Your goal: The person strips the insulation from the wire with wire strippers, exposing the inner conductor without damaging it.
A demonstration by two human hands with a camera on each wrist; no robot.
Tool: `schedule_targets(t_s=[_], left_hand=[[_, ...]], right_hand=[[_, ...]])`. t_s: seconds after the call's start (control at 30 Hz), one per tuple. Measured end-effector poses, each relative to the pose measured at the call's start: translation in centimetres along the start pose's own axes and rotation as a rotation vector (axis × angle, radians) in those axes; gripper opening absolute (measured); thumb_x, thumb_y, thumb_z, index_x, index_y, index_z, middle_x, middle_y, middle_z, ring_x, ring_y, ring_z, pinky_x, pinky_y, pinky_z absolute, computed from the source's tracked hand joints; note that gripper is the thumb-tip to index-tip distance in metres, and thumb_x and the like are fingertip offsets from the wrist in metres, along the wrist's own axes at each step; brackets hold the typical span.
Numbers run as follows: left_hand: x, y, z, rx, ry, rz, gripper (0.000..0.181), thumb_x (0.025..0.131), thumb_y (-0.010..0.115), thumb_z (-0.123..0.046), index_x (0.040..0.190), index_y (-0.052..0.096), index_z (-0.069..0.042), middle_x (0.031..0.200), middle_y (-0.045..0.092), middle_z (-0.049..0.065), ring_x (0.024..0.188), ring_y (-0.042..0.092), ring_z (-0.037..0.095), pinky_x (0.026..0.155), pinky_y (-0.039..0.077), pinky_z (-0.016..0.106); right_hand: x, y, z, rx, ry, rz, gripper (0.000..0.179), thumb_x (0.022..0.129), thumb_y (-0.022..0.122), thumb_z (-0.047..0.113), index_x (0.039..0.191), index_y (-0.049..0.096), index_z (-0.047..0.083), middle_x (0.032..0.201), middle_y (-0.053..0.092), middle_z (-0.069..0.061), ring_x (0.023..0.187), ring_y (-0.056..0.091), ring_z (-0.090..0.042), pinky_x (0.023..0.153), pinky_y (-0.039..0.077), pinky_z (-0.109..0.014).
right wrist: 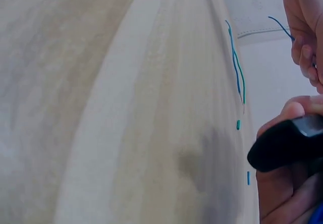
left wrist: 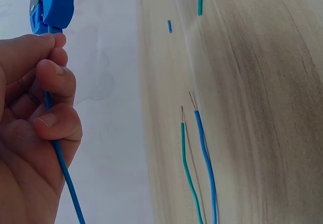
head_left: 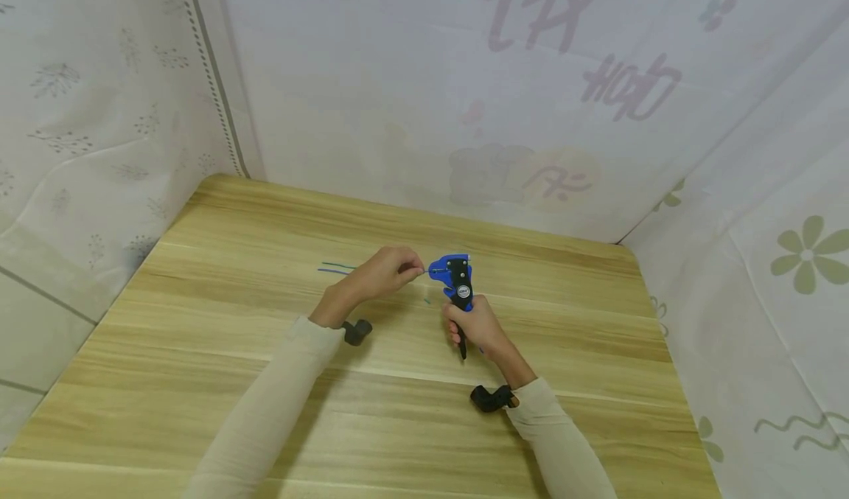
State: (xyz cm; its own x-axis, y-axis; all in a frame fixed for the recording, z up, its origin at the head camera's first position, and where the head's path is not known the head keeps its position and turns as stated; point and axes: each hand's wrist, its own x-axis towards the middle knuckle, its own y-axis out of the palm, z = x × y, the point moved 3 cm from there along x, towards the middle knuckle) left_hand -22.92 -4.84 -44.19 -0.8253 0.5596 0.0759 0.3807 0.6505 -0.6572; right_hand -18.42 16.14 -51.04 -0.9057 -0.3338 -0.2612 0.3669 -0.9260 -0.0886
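Note:
In the head view my right hand [head_left: 479, 320] grips the handles of a blue and black wire stripper [head_left: 459, 278], held upright over the table. My left hand [head_left: 385, 272] is just left of the tool's head. Between its thumb and fingertips it pinches a blue wire [left wrist: 66, 171], whose near end reaches into the stripper's blue jaws. The wire's tail runs back past the curled fingers. On the table lie a green wire [left wrist: 187, 168] and another blue wire [left wrist: 206, 156], both with bare copper at one end. The right wrist view shows a black handle end [right wrist: 277, 146] of the stripper.
Short cut bits of green insulation [left wrist: 200, 5] and blue insulation [left wrist: 169, 26] lie on the wooden table [head_left: 398, 433]. Patterned cloth walls [head_left: 371, 79] stand along its back and sides. Black camera mounts [head_left: 358, 331] sit on both wrists.

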Motion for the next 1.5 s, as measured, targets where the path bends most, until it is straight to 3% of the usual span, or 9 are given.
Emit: schedule_targets(t_s=[0.27,0.63,1.07,1.3,1.5], left_hand=[[-0.01,0.08,0.27,-0.002,-0.013,-0.001,0.017,0.101,0.058,-0.012,0.105,0.071,-0.003,0.098,0.07,0.007,0.085,0.063,0.015,0.078,0.053,0.031],[0.1,-0.04,0.15,-0.021,-0.009,-0.026,0.014,0.099,0.061,-0.012,0.102,0.072,-0.004,0.096,0.071,0.006,0.082,0.062,0.013,0.075,0.053,0.029],[-0.09,-0.21,0.01,-0.041,-0.023,-0.051,0.008,0.096,0.064,-0.009,0.095,0.072,-0.006,0.085,0.07,0.011,0.07,0.06,0.011,0.063,0.05,0.025],[0.08,-0.08,0.07,-0.002,-0.003,-0.091,0.006,0.094,0.068,-0.008,0.09,0.073,-0.008,0.086,0.072,0.004,0.074,0.063,0.012,0.067,0.052,0.026],[0.04,-0.07,-0.16,0.001,0.004,-0.09,0.006,0.093,0.069,-0.008,0.088,0.073,-0.008,0.087,0.072,0.004,0.076,0.065,0.012,0.07,0.054,0.027]], right_hand=[[0.08,0.28,-0.05,-0.017,-0.017,-0.022,0.032,0.098,0.055,0.011,0.067,0.055,-0.001,0.053,0.053,-0.004,0.041,0.051,-0.017,0.042,0.048,-0.031],[0.07,-0.21,0.01,0.008,-0.007,0.056,0.018,0.098,0.058,0.014,0.087,0.054,0.0,0.059,0.057,-0.005,0.047,0.055,-0.018,0.049,0.051,-0.032],[0.07,-0.49,0.1,-0.007,0.021,0.073,0.016,0.098,0.06,0.016,0.091,0.056,0.001,0.063,0.062,-0.006,0.051,0.061,-0.019,0.053,0.052,-0.03],[-0.06,-0.44,0.31,-0.007,0.018,0.085,0.015,0.098,0.059,0.014,0.091,0.056,0.001,0.063,0.062,-0.005,0.051,0.061,-0.018,0.052,0.051,-0.029],[-0.21,-0.48,0.44,-0.018,0.014,0.081,0.019,0.098,0.061,0.017,0.09,0.056,0.001,0.062,0.061,-0.004,0.05,0.06,-0.017,0.053,0.052,-0.03]])
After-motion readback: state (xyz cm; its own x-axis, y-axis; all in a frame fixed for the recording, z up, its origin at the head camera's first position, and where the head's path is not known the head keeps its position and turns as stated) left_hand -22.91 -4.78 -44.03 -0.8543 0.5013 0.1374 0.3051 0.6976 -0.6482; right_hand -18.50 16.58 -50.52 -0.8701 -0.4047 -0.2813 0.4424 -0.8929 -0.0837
